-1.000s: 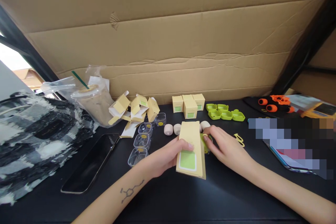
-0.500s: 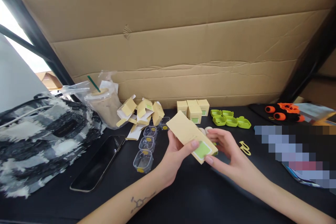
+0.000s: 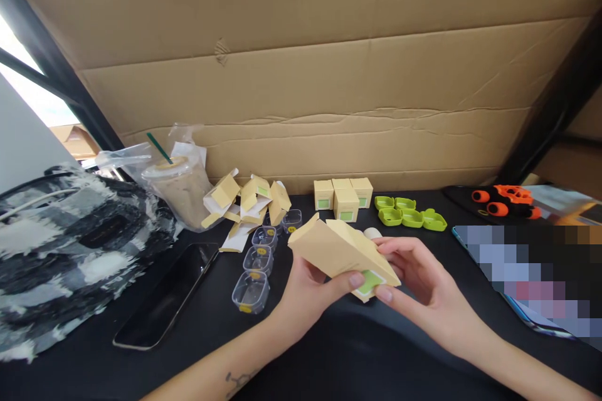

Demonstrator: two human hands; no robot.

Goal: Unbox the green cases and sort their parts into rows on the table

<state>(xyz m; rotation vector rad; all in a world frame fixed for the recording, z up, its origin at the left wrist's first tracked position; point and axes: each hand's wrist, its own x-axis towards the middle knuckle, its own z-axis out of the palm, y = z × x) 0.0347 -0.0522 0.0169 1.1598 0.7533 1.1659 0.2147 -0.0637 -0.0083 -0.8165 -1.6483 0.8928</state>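
Between my two hands is a cream cardboard box with a green label, tilted, its upper panels spread apart at the far end. My left hand is wrapped around its left side, thumb pressed on the front by the label. On the right end, my right hand grips the lower corner with the thumb in front and the fingers behind. What the box holds inside cannot be seen. Just behind it, a small whitish round piece shows in part. Several small cream boxes with green labels stand beyond.
Clear plastic cups with yellow stickers line up left of my hands, before opened cartons. Green moulded trays lie at the right back. Around these are a phone, a bagged drink, a furry bag and an orange toy car.
The held box has gone from a flat-looking face to panels spread apart at the top. Both hands stay on it, shifted slightly lower. My right hand now covers the yellow-green loops.
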